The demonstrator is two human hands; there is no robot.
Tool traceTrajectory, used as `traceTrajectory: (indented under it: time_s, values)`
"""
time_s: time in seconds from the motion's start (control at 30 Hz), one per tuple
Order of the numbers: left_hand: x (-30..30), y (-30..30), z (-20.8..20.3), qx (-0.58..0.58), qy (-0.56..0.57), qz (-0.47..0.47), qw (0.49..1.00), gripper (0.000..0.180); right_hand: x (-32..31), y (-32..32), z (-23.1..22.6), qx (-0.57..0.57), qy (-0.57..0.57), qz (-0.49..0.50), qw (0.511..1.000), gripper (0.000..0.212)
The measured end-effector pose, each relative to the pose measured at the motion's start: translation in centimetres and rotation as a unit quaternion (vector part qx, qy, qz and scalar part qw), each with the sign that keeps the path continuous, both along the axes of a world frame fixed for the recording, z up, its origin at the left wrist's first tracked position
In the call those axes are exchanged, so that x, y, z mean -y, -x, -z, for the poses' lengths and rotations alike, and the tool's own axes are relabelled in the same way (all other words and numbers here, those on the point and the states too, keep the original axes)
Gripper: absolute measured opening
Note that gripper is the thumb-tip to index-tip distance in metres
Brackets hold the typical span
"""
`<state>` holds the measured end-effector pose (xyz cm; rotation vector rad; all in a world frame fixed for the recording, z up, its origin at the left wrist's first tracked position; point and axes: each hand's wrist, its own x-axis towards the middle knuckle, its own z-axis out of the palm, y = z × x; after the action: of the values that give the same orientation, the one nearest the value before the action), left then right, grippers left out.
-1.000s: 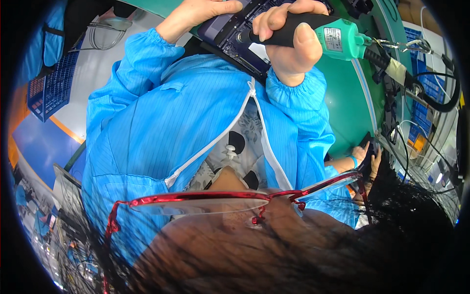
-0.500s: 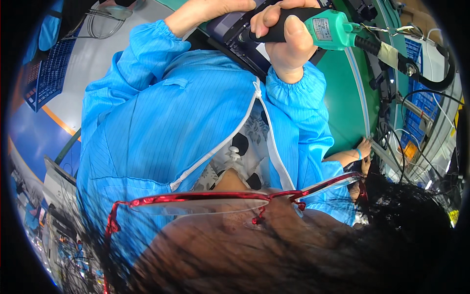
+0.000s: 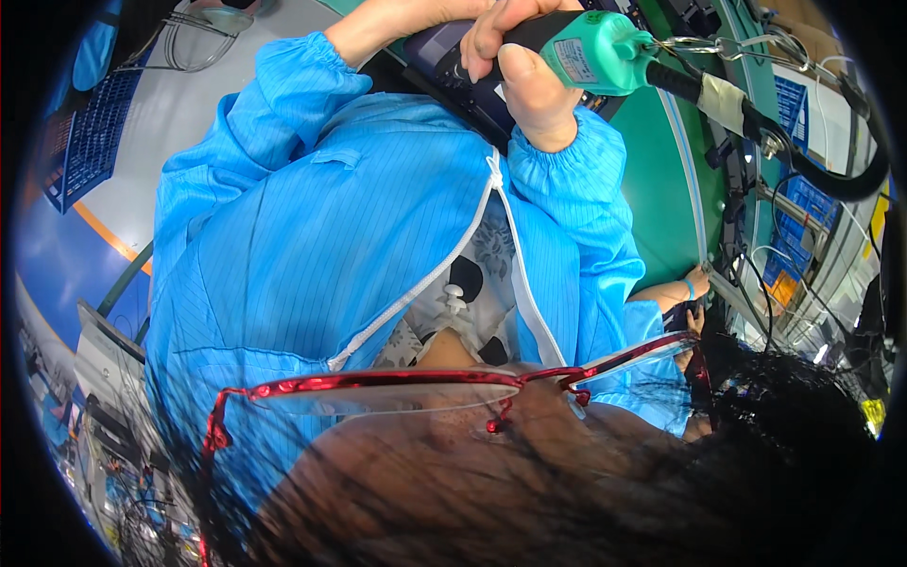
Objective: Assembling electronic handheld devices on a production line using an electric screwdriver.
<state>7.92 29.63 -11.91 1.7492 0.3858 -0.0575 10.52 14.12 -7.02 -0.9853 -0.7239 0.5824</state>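
Note:
My right hand (image 3: pixel 524 76) is closed round the black grip of a green electric screwdriver (image 3: pixel 595 55), thumb along its side. The driver's tip is hidden behind the hand. Below it lies a dark, flat casing (image 3: pixel 439 47), partly covered by my hands and cut off by the upper edge. My left hand (image 3: pixel 430 11) reaches over the casing's far left part, close to the right hand. Its fingers are mostly out of sight, so whether they grip anything does not show.
A metal hook and chain (image 3: pixel 723 47) and a thick black cable (image 3: pixel 680 83) run right from the screwdriver. The green work surface (image 3: pixel 661 189) has a pale strip along it. Another person's hand (image 3: pixel 697 283) rests at its right edge. Blue crates (image 3: pixel 90 142) stand left and right.
The right hand and the screwdriver have shifted a little left and up, with the driver's green end tilting. My left hand has moved slightly right, and its fingers are now more hidden.

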Motion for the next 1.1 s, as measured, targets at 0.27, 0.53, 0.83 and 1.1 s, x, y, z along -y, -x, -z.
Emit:
traceTrajectory:
  time_s: [0.27,0.53,0.83,1.1]
  values:
    - [0.3,0.2,0.7,-0.014,0.007,0.029,0.999,0.037,2.4,-1.9,-1.3,-0.002,-0.169,0.020,0.985,0.043]
    - [0.3,-0.8,2.1,0.070,-0.063,0.062,0.994,0.055,9.0,-5.0,-12.3,0.326,0.137,0.342,0.871,0.045]
    - [-2.4,-1.1,2.5,-0.033,0.405,0.014,0.914,0.040,17.0,-4.9,-25.9,0.321,-0.052,0.454,0.830,0.053]
    - [-2.2,-1.6,2.0,-0.052,0.455,-0.007,0.889,0.033,13.8,-15.8,-28.8,0.578,0.036,0.615,0.535,0.033]
